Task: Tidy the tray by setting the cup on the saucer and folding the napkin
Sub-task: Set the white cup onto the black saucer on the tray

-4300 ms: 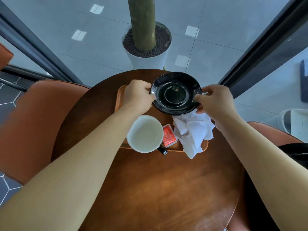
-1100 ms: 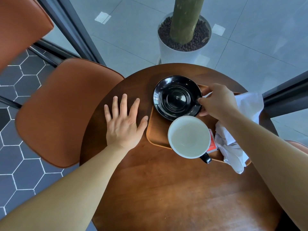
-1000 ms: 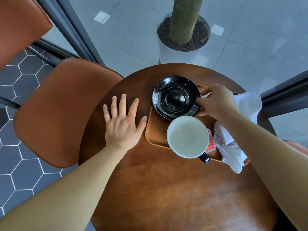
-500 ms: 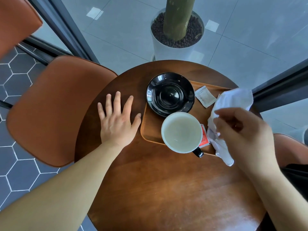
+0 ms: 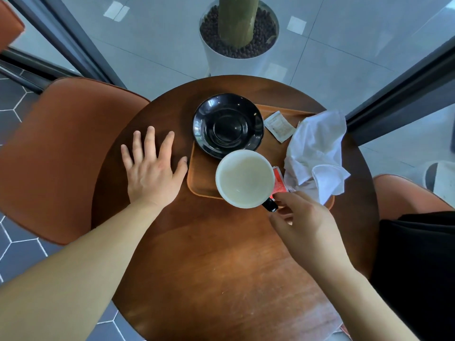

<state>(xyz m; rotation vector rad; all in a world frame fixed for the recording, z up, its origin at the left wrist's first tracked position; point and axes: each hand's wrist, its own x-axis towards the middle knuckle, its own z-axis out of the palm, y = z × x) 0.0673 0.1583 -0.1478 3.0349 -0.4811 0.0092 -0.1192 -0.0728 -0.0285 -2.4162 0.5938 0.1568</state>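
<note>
Now the empty, loose-fingered right hand [image 5: 305, 225] is hovering by the fragile cup [image 5: 245, 178], its handle [image 5: 270, 206] looking the safest hold. Left hand [image 5: 152, 173] is lying flat.

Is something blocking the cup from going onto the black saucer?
Nothing visible. The saucer is bare and lies just beyond the cup; the right hand is beside its handle, with nothing between.

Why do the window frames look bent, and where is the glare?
Head view: the wide lens bows the straight window frame near the picture's edge; daylight leaves a pale sheen on the near side of the table and small glints on the saucer; the left hand and its arm throw a soft shadow on the wood.
</note>
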